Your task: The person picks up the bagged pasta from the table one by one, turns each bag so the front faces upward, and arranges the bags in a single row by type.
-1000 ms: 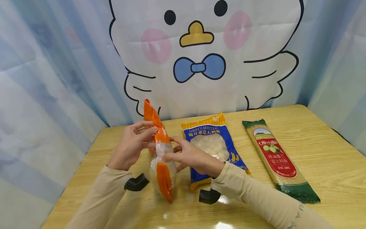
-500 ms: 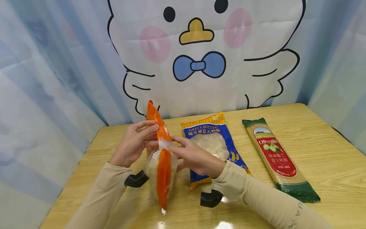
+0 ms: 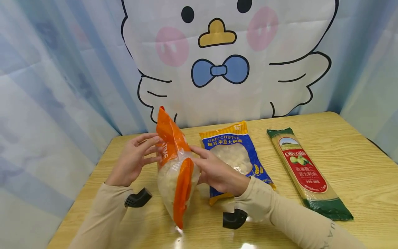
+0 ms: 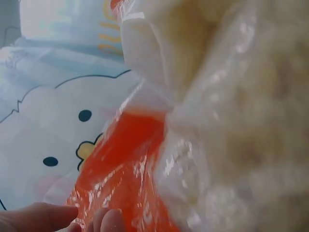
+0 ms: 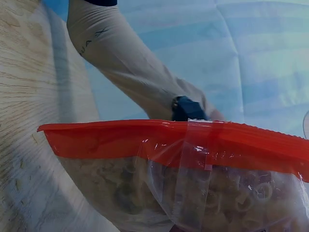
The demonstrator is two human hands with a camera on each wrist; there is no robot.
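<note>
A plastic bag of pasta (image 3: 174, 173), orange at the top and along its bottom seam, stands tilted on the table between both hands. Small curled pasta pieces show through its clear film in the right wrist view. My left hand (image 3: 132, 157) touches the bag's upper left side with fairly straight fingertips; fingers (image 4: 113, 222) lie by the orange film (image 4: 125, 159) in the left wrist view. My right hand (image 3: 217, 173) holds the bag's right side, thumb toward the front, other fingers partly hidden behind it. Within the right wrist view, the orange seam (image 5: 116, 140) crosses the middle.
Right of the held bag lies a blue and yellow orecchiette bag (image 3: 231, 155). Farther right is a long spaghetti pack (image 3: 306, 173) with green ends and a red label. Both rest on the wooden table (image 3: 351, 162). A curtain (image 3: 217, 100) with a cartoon bird hangs behind.
The pasta bag has turned so more of its lettered left face shows. Its lower end has swung toward the camera. My left hand has shifted slightly left, its fingers loosening.
</note>
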